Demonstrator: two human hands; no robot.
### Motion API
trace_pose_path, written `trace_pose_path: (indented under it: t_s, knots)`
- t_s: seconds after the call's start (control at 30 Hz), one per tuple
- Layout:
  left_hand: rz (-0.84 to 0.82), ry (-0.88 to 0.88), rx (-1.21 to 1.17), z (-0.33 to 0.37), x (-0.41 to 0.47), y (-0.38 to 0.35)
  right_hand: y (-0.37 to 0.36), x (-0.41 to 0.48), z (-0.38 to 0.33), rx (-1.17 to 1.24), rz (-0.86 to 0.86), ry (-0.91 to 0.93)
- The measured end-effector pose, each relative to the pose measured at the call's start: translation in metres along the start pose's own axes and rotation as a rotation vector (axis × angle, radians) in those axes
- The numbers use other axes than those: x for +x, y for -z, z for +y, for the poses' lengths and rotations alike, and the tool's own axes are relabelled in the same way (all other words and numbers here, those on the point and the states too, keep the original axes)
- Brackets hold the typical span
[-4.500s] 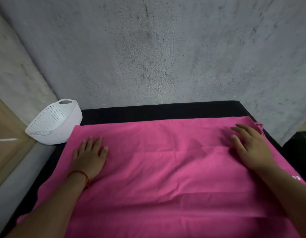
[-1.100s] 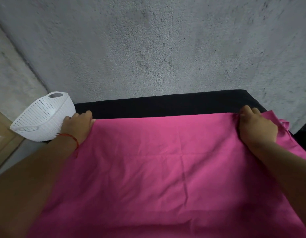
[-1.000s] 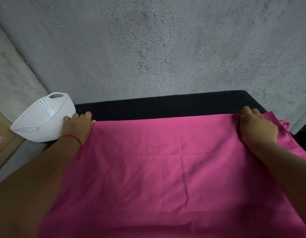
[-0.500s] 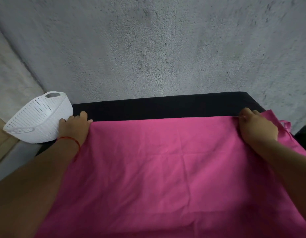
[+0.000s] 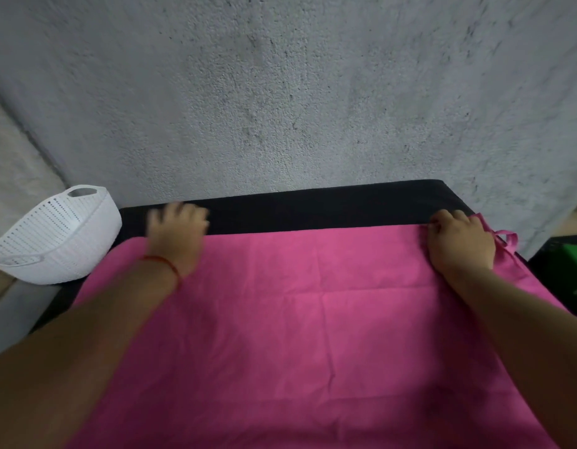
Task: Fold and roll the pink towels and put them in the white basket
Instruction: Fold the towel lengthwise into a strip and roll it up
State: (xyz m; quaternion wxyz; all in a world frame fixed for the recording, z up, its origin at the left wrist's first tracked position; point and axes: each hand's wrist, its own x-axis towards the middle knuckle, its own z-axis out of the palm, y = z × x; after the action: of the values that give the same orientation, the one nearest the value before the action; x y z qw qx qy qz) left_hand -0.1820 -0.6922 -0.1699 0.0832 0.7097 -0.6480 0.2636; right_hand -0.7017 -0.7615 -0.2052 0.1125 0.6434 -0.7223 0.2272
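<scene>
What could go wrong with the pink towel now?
Only the right hand grips the towel; the blurred left hand looks off its corner, so a fold may go crooked. The basket stands at the table end near that hand; a bump might tip it off.

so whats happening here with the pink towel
A person has a pink towel spread flat on a black surface, not yet folded or rolled. Their right hand grips its far right corner. The left hand is at the far left edge, too blurred to tell its grip. The white basket stands to the left, no towel showing in it.
</scene>
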Motion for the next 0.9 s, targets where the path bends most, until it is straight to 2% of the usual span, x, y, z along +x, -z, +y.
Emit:
trace_pose_path:
  t_s: [0.1, 0.17, 0.23, 0.5, 0.57, 0.67, 0.73, 0.77, 0.8, 0.83, 0.9]
  knots:
    - [-0.214, -0.214, -0.43, 0.123, -0.021, 0.047, 0.005, -0.001, -0.002, -0.006, -0.031, -0.005]
    - [-0.369, -0.261, -0.523, 0.187, -0.041, 0.067, 0.008, -0.002, -0.002, 0.007, -0.045, -0.012]
    - [-0.444, -0.257, -0.514, 0.219, -0.055, 0.073, 0.011, -0.002, -0.001, 0.034, -0.053, -0.021]
    - [-0.489, -0.219, -0.445, 0.23, -0.061, 0.065, 0.012, 0.002, 0.006, 0.139, -0.105, -0.006]
    - [-0.482, -0.213, -0.436, 0.231, -0.061, 0.066, 0.013, 0.004, 0.019, 0.179, -0.166, 0.087]
    - [-0.46, -0.203, -0.425, 0.232, -0.06, 0.064, 0.028, 0.0, 0.052, 0.285, -0.241, 0.338]
    - [-0.461, -0.202, -0.431, 0.233, -0.059, 0.063, 0.045, -0.009, 0.073, 0.338, -0.133, 0.447]
    - [-0.463, -0.203, -0.432, 0.232, -0.059, 0.063, 0.052, -0.014, 0.084, 0.337, -0.03, 0.42]
    - [-0.462, -0.202, -0.431, 0.232, -0.059, 0.063, 0.059, -0.017, 0.095, 0.341, 0.05, 0.308]
    - [-0.459, -0.2, -0.427, 0.232, -0.059, 0.064, 0.065, -0.017, 0.104, 0.355, 0.07, 0.139]
    - [-0.458, -0.201, -0.426, 0.231, -0.059, 0.065, 0.072, -0.016, 0.122, 0.403, -0.03, -0.193]
